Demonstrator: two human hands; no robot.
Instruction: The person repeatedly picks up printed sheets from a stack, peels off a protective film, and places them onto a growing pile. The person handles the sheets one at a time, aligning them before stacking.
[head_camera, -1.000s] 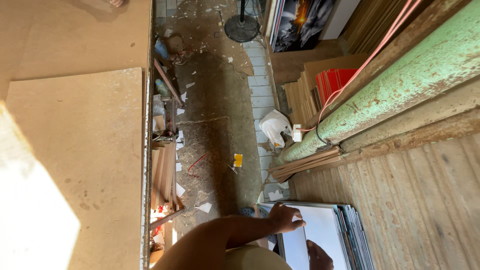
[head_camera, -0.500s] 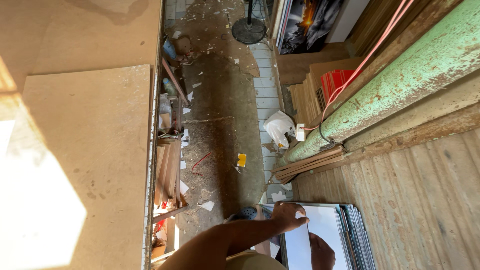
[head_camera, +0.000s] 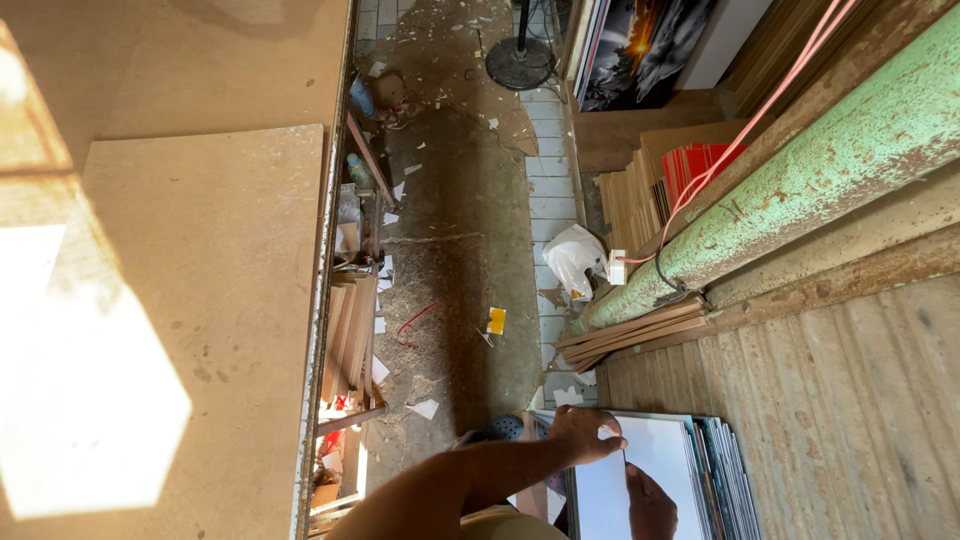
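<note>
Slightly forward now, left hand grips the white panel's top edge.

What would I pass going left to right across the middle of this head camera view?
Brown board tabletop → stack of wood strips → dirty floor with the yellow scrap → white plastic bag → green rusty post → weathered wooden wall.
</note>
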